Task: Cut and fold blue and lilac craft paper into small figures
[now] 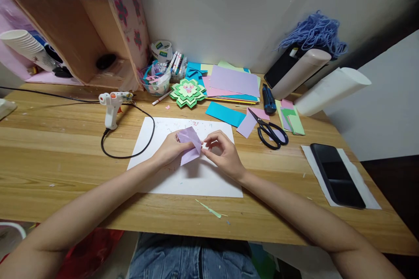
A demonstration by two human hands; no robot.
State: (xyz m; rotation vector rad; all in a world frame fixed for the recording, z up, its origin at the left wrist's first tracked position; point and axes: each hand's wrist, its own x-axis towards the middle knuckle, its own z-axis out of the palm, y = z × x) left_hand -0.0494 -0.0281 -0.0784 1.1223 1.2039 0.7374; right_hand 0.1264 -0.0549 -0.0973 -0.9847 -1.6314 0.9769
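A creased piece of purple paper is held up over a white sheet on the wooden table. My left hand grips it from the left, thumb across its front. At its right edge, my right hand has thumb and forefinger pinched together by the paper's corner. Whether those fingertips hold the corner or something tiny is hard to make out. Behind the sheet lies a layered green paper flower. Black-handled scissors rest to the right, near a blue paper strip and purple and pink pieces.
A white glue gun with a looping black cord stands left. Stacked coloured paper, a tub of scraps and a blue cutter are at the back. A phone lies right; a cardboard box rises back left.
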